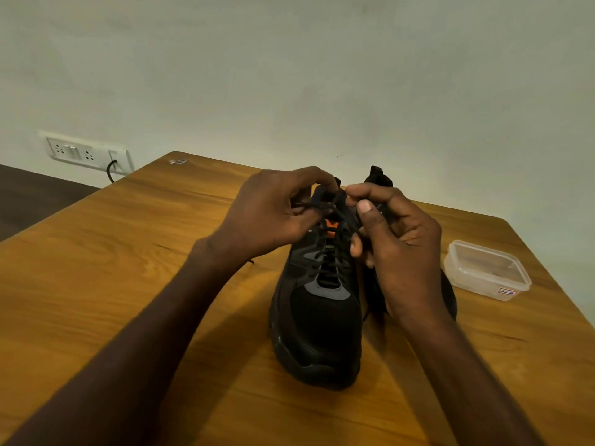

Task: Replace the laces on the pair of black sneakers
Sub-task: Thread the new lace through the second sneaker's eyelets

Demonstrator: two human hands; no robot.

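Black, thin and soft, the lace (335, 204) is pinched from both sides at the top eyelets of the near sneaker (317, 317). The left hand (273, 214) has its grip pressed together on the lace strand at about 10 o'clock of the shoe's opening, and the right hand (396, 239) pinches the other strand with thumb and curled fingers at about 1 o'clock. Whether the ends are being tied or loosened, I cannot tell.

Such a lace is light and limp; it has no stiffness, so I judge it is best taken close to the eyelet or at the hard tip, where it can be guided. It slides easily between dry fingers, therefore a firm pinch is needed. The crossings lower down, above the orange tongue patch (331, 225), look already threaded.

The sneaker stands in the middle of the wooden table (128, 284), toe pointing to 6 o'clock. It looks rather light and its upper soft, so it may shift when the lace is pulled. The second sneaker (381, 178) lies just beside it at 3 o'clock, mostly hidden by the right hand. Further at 3 o'clock is a clear plastic box (486, 268).
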